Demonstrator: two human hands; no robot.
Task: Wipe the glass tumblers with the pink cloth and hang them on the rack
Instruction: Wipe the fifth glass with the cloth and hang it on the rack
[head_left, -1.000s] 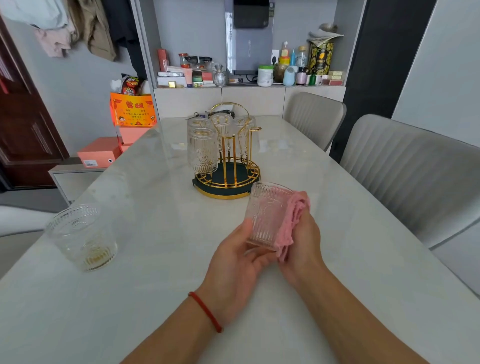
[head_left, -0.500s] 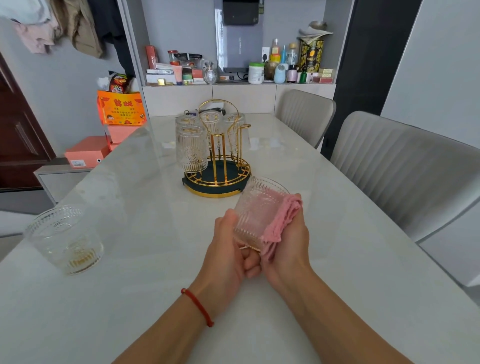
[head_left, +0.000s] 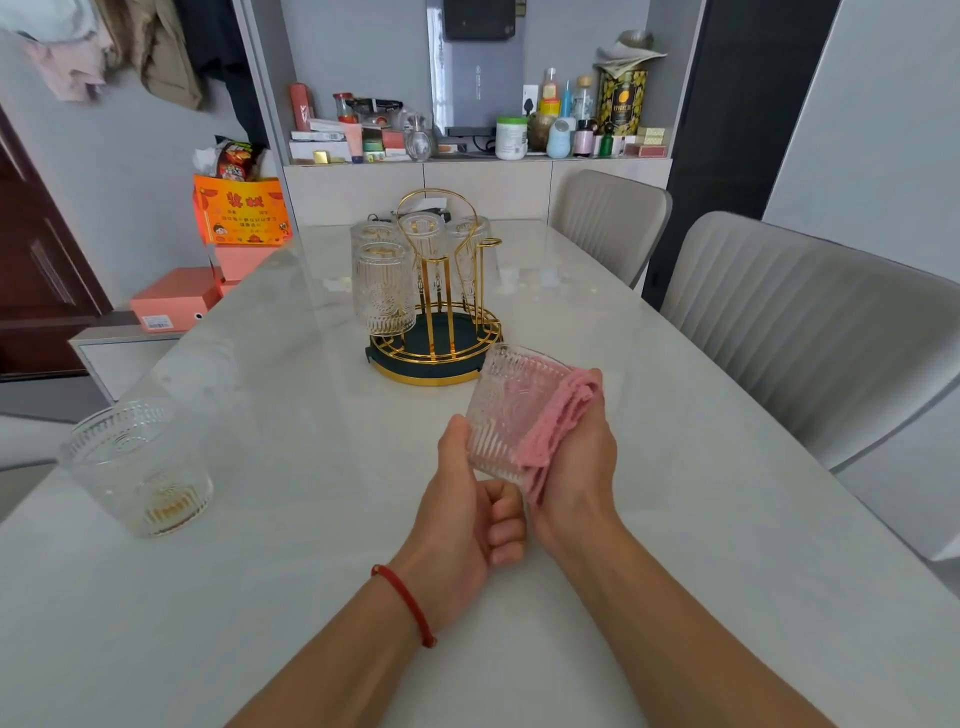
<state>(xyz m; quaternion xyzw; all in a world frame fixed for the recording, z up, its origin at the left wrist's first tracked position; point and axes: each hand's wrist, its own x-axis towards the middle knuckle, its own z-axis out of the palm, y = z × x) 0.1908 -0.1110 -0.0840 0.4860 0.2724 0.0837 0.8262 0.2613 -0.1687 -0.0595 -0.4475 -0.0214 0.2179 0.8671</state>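
Glass, ribbed and clear, forms the tumbler (head_left: 506, 415) held between both hands above a pale marble table (head_left: 675, 519). The left hand (head_left: 467, 512) is curled around the tumbler's lower left side, thumb up against the wall, with a red cord bracelet (head_left: 405, 605) on the wrist below. The right hand (head_left: 574, 462) is closed around a pink cloth (head_left: 558, 421), which is pressed against the tumbler's right side and wrapped toward its base. The tumbler is tilted, its mouth pointed up and away from the grip; nothing can be seen inside it.

Just beyond the grip, nearly touching the tumbler's rim in this view, a gold wire rack (head_left: 436, 291) on a dark green round base is seen. Upside-down tumblers of the same embossed glass are hung on its prongs: the nearest one (head_left: 382, 288) at the left front, and others behind it, their count hard to tell through the wires.

Well to the left of the grip, a second loose tumbler (head_left: 137, 467) is stood upright on the table; a faint amber tint shows at its bottom, though whether it is liquid or a reflection cannot be told.

To the right of the grip, two grey padded chairs (head_left: 810, 332) are drawn up to the table.
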